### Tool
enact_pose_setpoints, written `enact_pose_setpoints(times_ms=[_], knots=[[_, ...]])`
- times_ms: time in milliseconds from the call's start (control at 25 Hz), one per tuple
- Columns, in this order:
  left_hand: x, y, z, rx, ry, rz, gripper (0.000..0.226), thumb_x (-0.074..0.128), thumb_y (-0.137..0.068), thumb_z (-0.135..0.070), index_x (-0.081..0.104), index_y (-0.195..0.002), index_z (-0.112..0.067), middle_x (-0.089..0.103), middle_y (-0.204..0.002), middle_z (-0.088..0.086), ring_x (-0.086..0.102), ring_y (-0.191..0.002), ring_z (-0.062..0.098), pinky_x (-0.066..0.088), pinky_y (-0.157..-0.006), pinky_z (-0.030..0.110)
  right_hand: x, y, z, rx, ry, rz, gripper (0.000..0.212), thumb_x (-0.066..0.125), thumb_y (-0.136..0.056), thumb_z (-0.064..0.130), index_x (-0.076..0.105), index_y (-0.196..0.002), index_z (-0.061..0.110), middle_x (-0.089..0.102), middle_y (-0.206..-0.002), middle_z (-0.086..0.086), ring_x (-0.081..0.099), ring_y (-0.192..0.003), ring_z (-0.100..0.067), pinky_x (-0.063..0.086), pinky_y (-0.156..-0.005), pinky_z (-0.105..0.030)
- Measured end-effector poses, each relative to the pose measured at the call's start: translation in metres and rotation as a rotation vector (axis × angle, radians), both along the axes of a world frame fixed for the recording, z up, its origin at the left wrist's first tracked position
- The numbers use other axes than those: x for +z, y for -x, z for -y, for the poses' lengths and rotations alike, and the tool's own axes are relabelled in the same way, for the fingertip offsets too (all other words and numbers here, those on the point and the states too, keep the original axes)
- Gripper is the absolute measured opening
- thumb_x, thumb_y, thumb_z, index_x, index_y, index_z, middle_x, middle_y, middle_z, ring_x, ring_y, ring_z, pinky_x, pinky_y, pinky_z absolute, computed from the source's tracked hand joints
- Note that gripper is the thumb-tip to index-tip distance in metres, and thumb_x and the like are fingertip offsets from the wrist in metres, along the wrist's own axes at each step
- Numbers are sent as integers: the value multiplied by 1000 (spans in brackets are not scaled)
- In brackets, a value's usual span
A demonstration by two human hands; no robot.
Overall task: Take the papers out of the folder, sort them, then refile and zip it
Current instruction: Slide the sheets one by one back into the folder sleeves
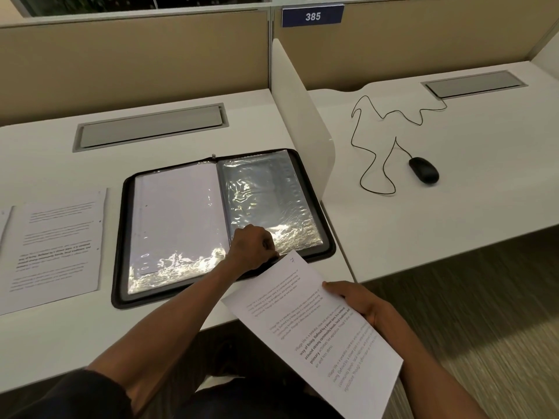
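While right hand [360, 300] pinched limp sheet [314, 331] by its edge, left hand [254, 247] curled on slick sleeve [266, 201]; needed corner grip.

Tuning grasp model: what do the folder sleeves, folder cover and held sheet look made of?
Sleeves: clear glossy plastic film, wrinkled with strong glare. Folder cover: black, matte, probably fabric or faux leather; zipper edge. Sheet in the right hand: plain matte printed paper, flexing slightly.
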State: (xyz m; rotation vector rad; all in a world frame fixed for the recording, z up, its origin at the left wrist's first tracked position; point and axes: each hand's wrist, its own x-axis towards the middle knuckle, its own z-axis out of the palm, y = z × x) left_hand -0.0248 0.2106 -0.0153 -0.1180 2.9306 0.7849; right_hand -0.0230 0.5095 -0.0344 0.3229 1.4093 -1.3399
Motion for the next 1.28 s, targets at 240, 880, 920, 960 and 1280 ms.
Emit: enact_pose_setpoints(times_ms=[240,880,920,960,1280], knots=[[-11,-1,7,120,-196,16,37,84,-68,-55,64,-61,-25,63,-57,-12,60,-60,4,47,-74,30,0,3,3,-22,30,6,51,59,-95,32,58,-134,-2,65,-128,-26,62,-119,-44,50,-101,-55],[-3,3,-11,-232,114,-221,15,65,-84,-13,55,-79,-22,63,-66,-7,55,-56,14,37,-68,27,17,18,-1,27,-66,-81,49,64,-93,33,63,-127,-2,69,-120,-25,65,-114,-44,47,-105,-58],[-4,4,-12,-277,136,-218,12,65,-85,-13,61,-79,-24,65,-70,-7,57,-60,13,40,-71,29,17,19,-3,34,-76,-78,49,64,-93,33,63,-127,-2,69,-119,-25,65,-113,-44,47,-105,-58],[-6,5,-12,-308,142,-216,12,65,-86,-15,68,-84,-26,68,-76,-8,60,-66,12,43,-74,31,17,19,-5,43,-84,-76,49,65,-93,34,63,-127,-2,69,-119,-25,65,-113,-44,47,-105,-59],[-7,5,-10,-423,145,-184,25,64,-92,-17,75,-112,-27,63,-111,2,58,-94,20,44,-81,37,20,23,-8,56,-42,-36,50,62,-95,35,63,-128,-2,67,-123,-26,61,-118,-46,49,-103,-56]])
